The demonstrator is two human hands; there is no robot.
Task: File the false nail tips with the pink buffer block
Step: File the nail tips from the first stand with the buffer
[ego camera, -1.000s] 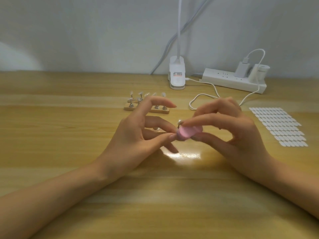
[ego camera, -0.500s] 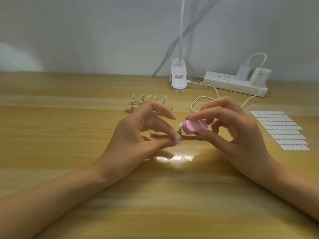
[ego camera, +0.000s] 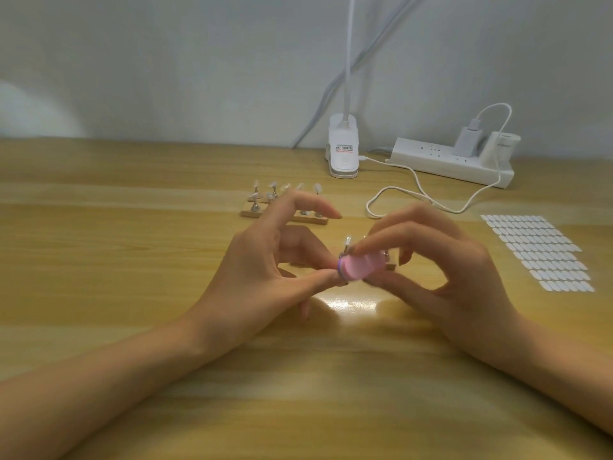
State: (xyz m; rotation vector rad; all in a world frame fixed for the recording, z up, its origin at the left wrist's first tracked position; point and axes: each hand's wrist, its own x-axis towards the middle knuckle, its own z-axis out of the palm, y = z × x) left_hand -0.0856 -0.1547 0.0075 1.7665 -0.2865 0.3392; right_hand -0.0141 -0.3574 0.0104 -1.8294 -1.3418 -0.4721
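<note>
Over desk (ego camera: 132, 260), right hand (ego camera: 464, 277) pinching pink buffer block (ego camera: 360, 267), against left hand (ego camera: 258, 270)

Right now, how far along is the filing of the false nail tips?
Done: nothing confirmable; filed tips look no different here. In hand: the right hand grips the blurred pink buffer block against something hidden at the fingertips of the left hand. Left: apparently the clear nail tips standing on the far wooden stand, untouched now.
</note>
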